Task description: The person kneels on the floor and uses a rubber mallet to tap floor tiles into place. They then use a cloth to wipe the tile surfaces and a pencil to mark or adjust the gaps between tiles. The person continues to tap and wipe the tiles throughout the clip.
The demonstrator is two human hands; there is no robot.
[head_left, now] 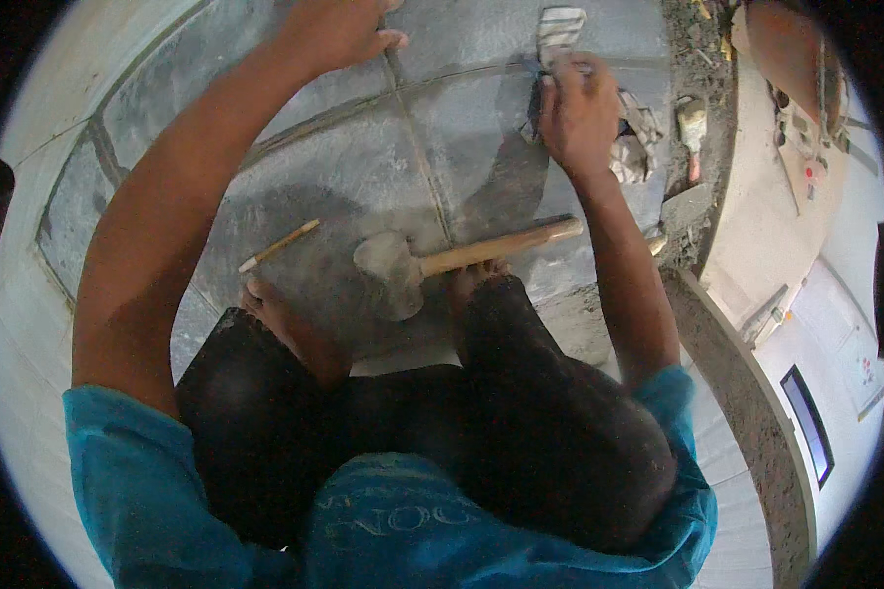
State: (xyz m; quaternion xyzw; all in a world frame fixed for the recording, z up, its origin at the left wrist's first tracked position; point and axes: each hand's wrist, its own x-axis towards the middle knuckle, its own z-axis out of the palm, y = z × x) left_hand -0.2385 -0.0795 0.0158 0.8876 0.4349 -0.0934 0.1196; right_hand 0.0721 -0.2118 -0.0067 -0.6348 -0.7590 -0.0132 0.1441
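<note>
My right hand (580,113) is closed on a bunched, striped cloth (638,142), pressed against the grey tiled floor (334,162). One striped end sticks out beyond my fingers, and another part lies beside my wrist. My left hand (349,34) is at the top edge, by a joint between tiles; its thumb shows, but most of its fingers are cut off or hidden. A mallet (388,270) with a pale, dusty head and wooden handle lies in front of my feet. Left of it, a thin yellowish stick with a pale tip (280,245) rests on a tile.
Right of the cloth lies a brush (691,133) with a reddish handle, on a strip of rubble and dirt (697,59). Beyond it runs a raised edge (746,393) with a pale surface behind. My bare feet (290,324) stand close to the mallet.
</note>
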